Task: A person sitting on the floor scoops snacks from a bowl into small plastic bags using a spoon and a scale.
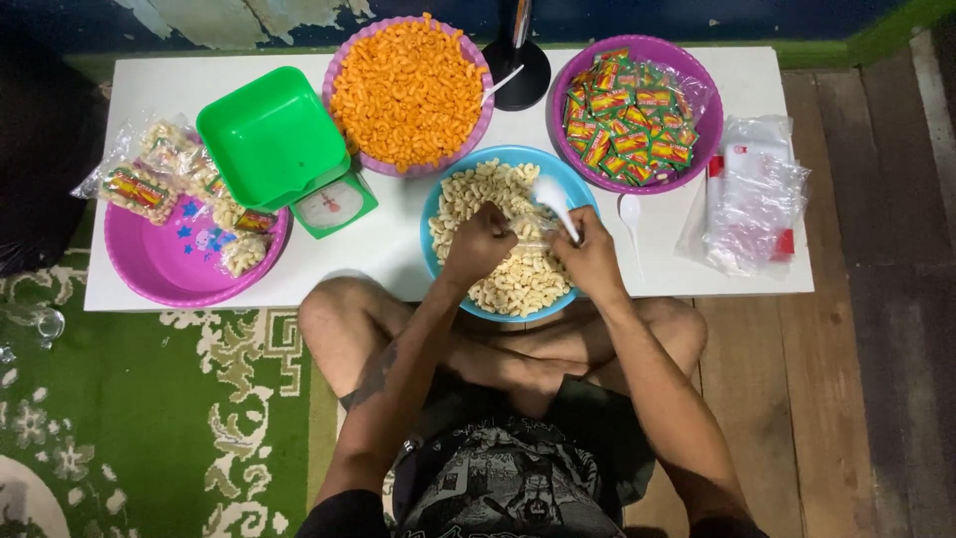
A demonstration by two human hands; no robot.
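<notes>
over the blue bowl [443, 189] of pale puffed snacks [518, 279], the right hand [593, 261] grips a white plastic spoon [554, 199], bowl end up. the left hand [478, 244], just beside it, seems to pinch a small clear bag [533, 239], blurred between both hands.

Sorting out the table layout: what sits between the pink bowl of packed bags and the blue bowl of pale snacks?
In the head view, a green kitchen scale stands between the pink bowl and the blue bowl.
</notes>
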